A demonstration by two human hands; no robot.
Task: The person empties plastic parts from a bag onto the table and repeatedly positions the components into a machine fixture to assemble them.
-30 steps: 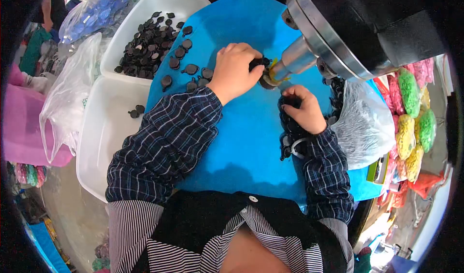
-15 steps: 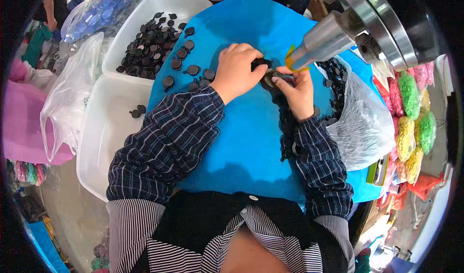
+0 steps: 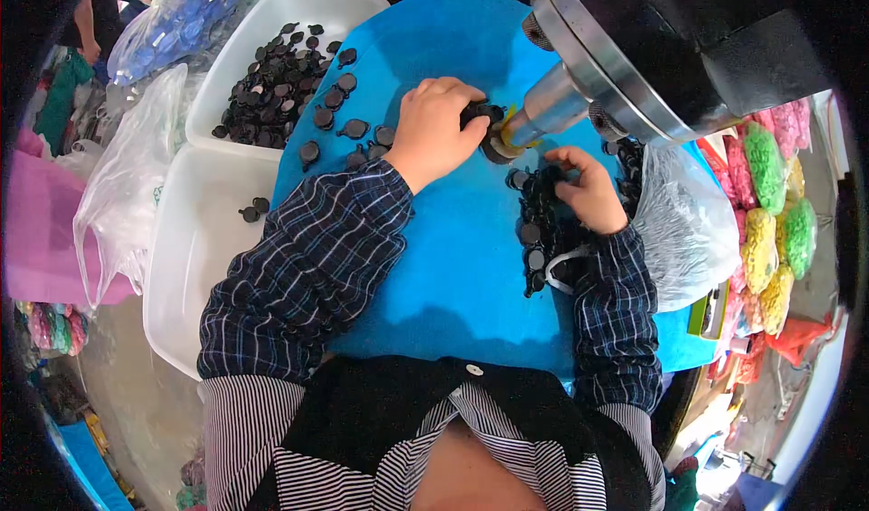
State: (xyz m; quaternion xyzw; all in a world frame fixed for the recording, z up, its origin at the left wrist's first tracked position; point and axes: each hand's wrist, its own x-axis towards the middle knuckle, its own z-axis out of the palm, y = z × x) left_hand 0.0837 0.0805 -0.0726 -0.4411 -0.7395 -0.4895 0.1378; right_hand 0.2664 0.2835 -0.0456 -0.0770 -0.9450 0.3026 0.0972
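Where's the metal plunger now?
Head view, upper right of centre: the metal plunger is over the blue cloth, its tip between left hand and right hand.

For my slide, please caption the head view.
Left hand beside metal press head, right hand at black parts.

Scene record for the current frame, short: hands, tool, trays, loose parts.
left_hand: fingers around a black part, beside the tool tip
left_hand_point: left hand
right_hand: right hand at the black pile; grip unclear
tool: metal tool head, slanted, tip at a dark round base
upper_tray: white tray, many black pieces
lower_tray: second tray, few black pieces
surface: blue sheet, loose pieces near upper tray
right_side: clear bag
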